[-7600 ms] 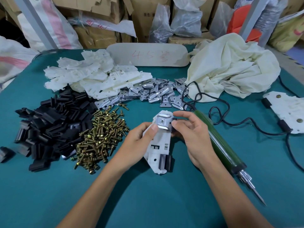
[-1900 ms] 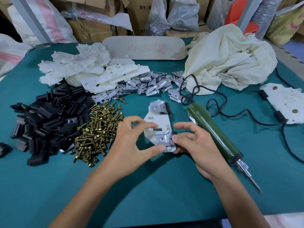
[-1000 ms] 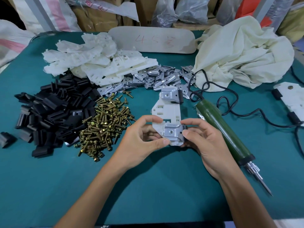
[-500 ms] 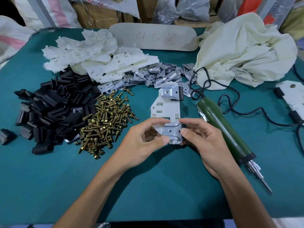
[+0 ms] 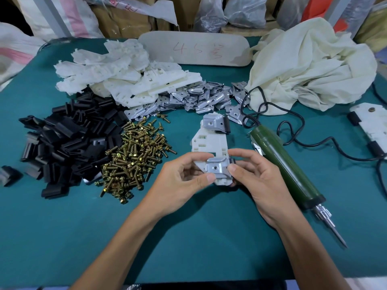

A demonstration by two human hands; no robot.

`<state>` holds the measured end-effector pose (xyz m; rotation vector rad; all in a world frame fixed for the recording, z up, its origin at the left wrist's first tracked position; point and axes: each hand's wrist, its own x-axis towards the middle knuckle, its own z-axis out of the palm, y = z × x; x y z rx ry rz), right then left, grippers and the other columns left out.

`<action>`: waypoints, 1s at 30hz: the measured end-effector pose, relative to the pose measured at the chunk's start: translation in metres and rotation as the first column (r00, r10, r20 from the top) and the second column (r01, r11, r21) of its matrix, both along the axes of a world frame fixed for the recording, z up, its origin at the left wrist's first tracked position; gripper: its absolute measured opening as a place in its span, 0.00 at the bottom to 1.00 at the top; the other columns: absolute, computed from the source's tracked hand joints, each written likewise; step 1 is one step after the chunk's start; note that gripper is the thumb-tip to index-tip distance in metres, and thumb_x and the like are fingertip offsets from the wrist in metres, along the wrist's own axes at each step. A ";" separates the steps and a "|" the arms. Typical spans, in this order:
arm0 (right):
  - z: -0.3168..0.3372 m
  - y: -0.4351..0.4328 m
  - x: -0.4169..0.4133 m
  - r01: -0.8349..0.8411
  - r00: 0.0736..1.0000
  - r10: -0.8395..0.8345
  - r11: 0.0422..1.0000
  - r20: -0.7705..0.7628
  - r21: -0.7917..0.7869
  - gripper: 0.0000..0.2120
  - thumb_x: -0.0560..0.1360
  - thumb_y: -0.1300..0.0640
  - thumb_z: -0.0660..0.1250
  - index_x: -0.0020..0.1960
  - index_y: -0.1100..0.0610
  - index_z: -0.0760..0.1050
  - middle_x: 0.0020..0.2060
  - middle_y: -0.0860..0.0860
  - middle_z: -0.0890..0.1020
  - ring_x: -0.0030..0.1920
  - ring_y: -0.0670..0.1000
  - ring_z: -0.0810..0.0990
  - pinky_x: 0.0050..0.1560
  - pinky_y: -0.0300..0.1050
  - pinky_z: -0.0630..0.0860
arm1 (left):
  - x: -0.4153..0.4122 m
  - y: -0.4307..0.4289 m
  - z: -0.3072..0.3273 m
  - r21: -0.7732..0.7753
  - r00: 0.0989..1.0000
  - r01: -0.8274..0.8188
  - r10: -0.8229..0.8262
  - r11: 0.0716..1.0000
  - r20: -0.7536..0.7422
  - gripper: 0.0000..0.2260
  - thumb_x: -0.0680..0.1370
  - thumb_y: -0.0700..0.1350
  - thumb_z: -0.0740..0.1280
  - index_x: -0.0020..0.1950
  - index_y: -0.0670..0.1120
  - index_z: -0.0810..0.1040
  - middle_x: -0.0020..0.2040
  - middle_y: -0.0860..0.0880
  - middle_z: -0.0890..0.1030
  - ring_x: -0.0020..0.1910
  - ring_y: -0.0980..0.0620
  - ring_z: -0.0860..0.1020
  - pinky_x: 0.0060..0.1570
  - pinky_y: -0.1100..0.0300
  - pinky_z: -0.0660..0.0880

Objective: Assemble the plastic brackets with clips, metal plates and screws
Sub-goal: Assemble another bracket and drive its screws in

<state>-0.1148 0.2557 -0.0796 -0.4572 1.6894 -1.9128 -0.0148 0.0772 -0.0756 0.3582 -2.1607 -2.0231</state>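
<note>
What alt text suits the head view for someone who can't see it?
A left hand and a right hand pinch a metal plate onto the near end of a white plastic bracket over a teal table. Black clips and brass screws lie piled left, a green screwdriver right.

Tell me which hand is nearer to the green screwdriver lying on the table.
Right. The right hand, holding the white bracket, lies close beside the green screwdriver; the left hand holds the bracket's opposite side, farther from it.
</note>
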 end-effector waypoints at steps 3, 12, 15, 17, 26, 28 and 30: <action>-0.002 0.000 -0.002 0.026 0.997 -0.024 0.999 0.078 -0.021 0.13 0.78 0.66 0.70 0.59 0.53 0.81 0.43 0.57 0.87 0.37 0.50 0.81 0.38 0.41 0.79 | 0.002 -0.003 0.003 0.003 0.997 0.079 -0.080 0.997 0.018 0.29 0.73 0.48 0.76 0.72 0.58 0.72 0.51 0.50 0.85 0.48 0.53 0.82 0.54 0.61 0.77; 0.000 0.011 -0.010 -0.059 0.964 0.075 0.996 0.255 -0.067 0.19 0.70 0.59 0.79 0.59 0.50 0.83 0.37 0.56 0.83 0.32 0.50 0.77 0.33 0.40 0.77 | 0.006 -0.030 0.029 -0.882 0.968 -0.201 -0.050 0.427 -0.245 0.19 0.74 0.42 0.76 0.63 0.52 0.82 0.53 0.49 0.71 0.48 0.48 0.71 0.46 0.52 0.74; 0.003 0.011 -0.008 -0.094 0.966 0.090 0.996 0.243 0.004 0.14 0.74 0.56 0.72 0.58 0.47 0.83 0.39 0.60 0.84 0.32 0.52 0.78 0.32 0.42 0.77 | 0.001 -0.035 0.038 -0.934 0.954 -0.213 -0.147 0.288 -0.263 0.10 0.77 0.47 0.71 0.58 0.48 0.84 0.57 0.45 0.77 0.49 0.42 0.75 0.48 0.48 0.75; 0.003 0.011 -0.006 -0.100 0.977 0.083 0.992 0.199 0.081 0.10 0.78 0.55 0.69 0.56 0.45 0.83 0.44 0.61 0.86 0.36 0.55 0.81 0.35 0.46 0.80 | 0.001 -0.034 0.044 -0.952 0.956 -0.158 -0.202 0.263 -0.214 0.13 0.80 0.52 0.65 0.58 0.49 0.84 0.59 0.46 0.79 0.51 0.43 0.78 0.50 0.46 0.75; 0.002 0.018 -0.005 0.164 0.986 -0.161 0.980 -0.037 0.111 0.15 0.86 0.55 0.60 0.55 0.43 0.85 0.53 0.49 0.88 0.55 0.48 0.86 0.53 0.38 0.81 | -0.009 -0.013 0.033 -0.722 0.969 0.218 -0.235 0.656 0.079 0.13 0.84 0.55 0.60 0.65 0.53 0.79 0.51 0.58 0.82 0.49 0.57 0.77 0.56 0.51 0.72; 0.005 0.017 -0.006 0.217 0.957 -0.178 0.963 -0.230 0.159 0.13 0.85 0.55 0.62 0.56 0.41 0.84 0.53 0.44 0.87 0.57 0.45 0.85 0.57 0.41 0.80 | -0.018 -0.010 0.026 -0.657 0.971 0.237 -0.200 0.716 0.132 0.14 0.84 0.54 0.60 0.65 0.52 0.78 0.56 0.57 0.82 0.55 0.54 0.78 0.59 0.49 0.72; 0.010 0.015 -0.006 0.235 0.918 -0.162 0.957 -0.361 0.168 0.12 0.83 0.56 0.65 0.56 0.41 0.83 0.53 0.41 0.87 0.57 0.42 0.84 0.57 0.36 0.78 | -0.026 -0.010 0.021 -0.659 0.974 0.224 -0.144 0.718 0.174 0.15 0.84 0.54 0.60 0.67 0.52 0.77 0.58 0.55 0.82 0.58 0.52 0.77 0.61 0.48 0.72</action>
